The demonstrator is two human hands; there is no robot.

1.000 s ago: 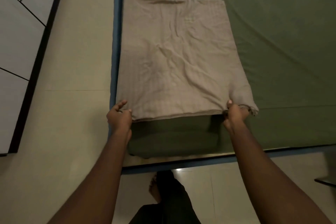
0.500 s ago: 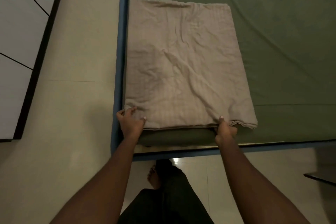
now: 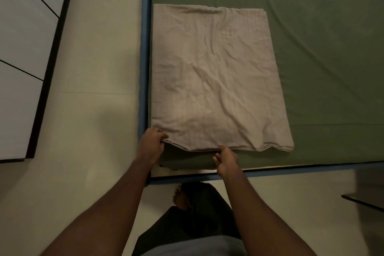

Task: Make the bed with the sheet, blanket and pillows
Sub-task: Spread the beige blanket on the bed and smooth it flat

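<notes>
A folded beige blanket [image 3: 216, 81] lies flat on the green sheet [image 3: 324, 48] at the bed's near left corner. My left hand [image 3: 150, 143] pinches the blanket's near left corner at the mattress edge. My right hand [image 3: 225, 159] grips the blanket's near edge around its middle, thumb on top of the folded layers. The near right corner of the blanket rests free on the sheet. No pillows are in view.
A blue bed frame [image 3: 144, 68] borders the mattress on the left and near sides. Pale floor tiles [image 3: 93, 68] lie to the left, with white cabinet fronts [image 3: 22, 48] beyond. My leg and foot [image 3: 187, 199] stand by the bed's corner. A dark object's edge [image 3: 365, 201] shows lower right.
My right hand slid left along the blanket's near edge, from its right corner to the middle. The blanket's near edge came down toward the bed's foot. My left hand stays at the left corner.
</notes>
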